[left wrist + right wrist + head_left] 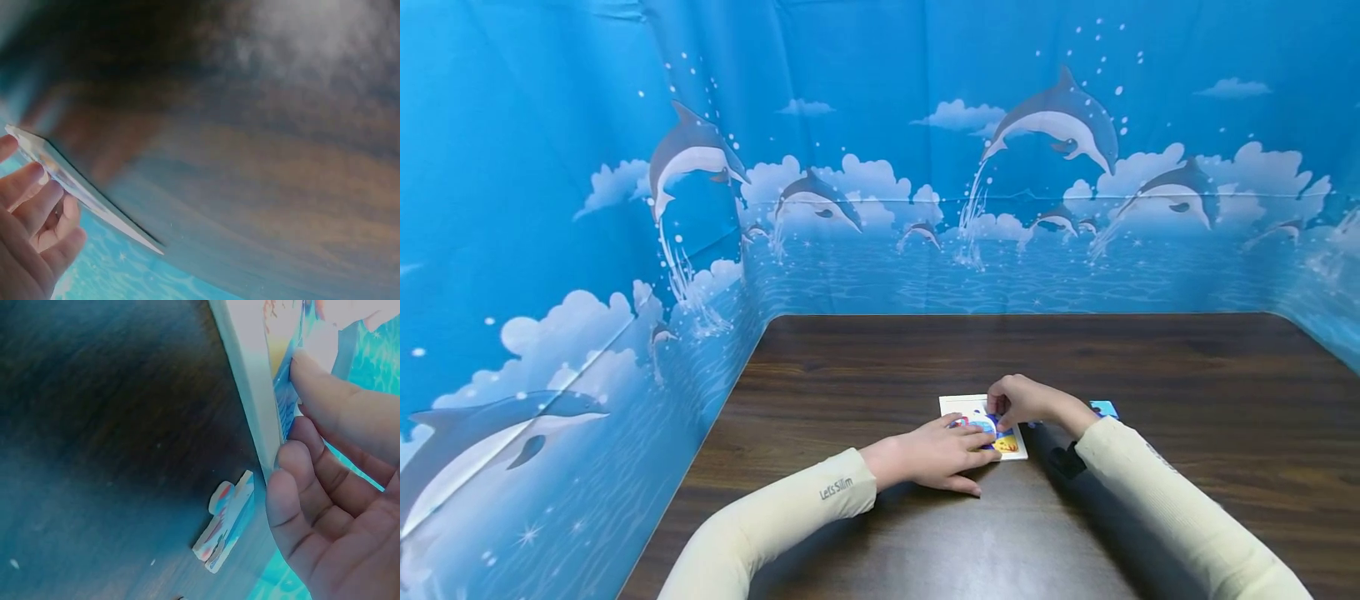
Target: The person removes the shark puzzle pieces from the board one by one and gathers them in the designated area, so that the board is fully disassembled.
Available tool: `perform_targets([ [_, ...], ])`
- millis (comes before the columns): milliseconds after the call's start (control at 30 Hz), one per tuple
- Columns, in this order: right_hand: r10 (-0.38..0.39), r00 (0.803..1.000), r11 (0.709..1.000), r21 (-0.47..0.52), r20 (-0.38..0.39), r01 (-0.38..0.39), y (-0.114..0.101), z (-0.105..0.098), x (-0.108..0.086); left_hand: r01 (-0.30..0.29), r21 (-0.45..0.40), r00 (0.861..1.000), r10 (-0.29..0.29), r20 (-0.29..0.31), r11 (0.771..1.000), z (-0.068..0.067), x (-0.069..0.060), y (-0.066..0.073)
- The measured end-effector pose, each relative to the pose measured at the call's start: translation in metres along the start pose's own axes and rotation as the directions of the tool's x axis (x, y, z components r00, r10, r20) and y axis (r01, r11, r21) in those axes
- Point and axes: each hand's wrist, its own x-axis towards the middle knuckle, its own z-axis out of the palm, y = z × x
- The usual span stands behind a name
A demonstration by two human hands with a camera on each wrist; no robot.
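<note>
A jigsaw puzzle in a white frame [1017, 450] lies on the table, showing blue, white and yellow printed parts. My left hand [942, 452] rests on its left side with the fingers stretched out over the picture. In the left wrist view, those fingers [39, 206] lie along the board's edge. From the right, my right hand [1026, 400] reaches over the board, its thumb and fingers pinching a blue puzzle piece, mostly covered by the hand. The right wrist view has the thumb [331, 394] against the blue printed surface, with the other fingers curled at the frame's edge.
A loose puzzle piece [226, 520] lies on the table beside the frame. In the head view, a blue piece [1105, 408] shows behind my right wrist. Dark wood tabletop [865, 367] surrounds the board, and a dolphin-printed blue curtain [865, 275] borders its back and sides.
</note>
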Motion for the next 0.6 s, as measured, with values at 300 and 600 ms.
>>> perform_targets([
  [300,0.043,0.999,0.999,0.014,0.033,-0.043,-0.0066,-0.0011,-0.0004,0.008,-0.057,0.999,-0.005,0.052,0.998,-0.0040,-0.0031,0.0026],
  [600,0.051,0.998,0.999,-0.004,0.020,-0.051,-0.0077,-0.0002,0.0021,-0.023,-0.114,0.998,0.030,0.061,0.993,-0.0042,-0.0042,0.0001],
])
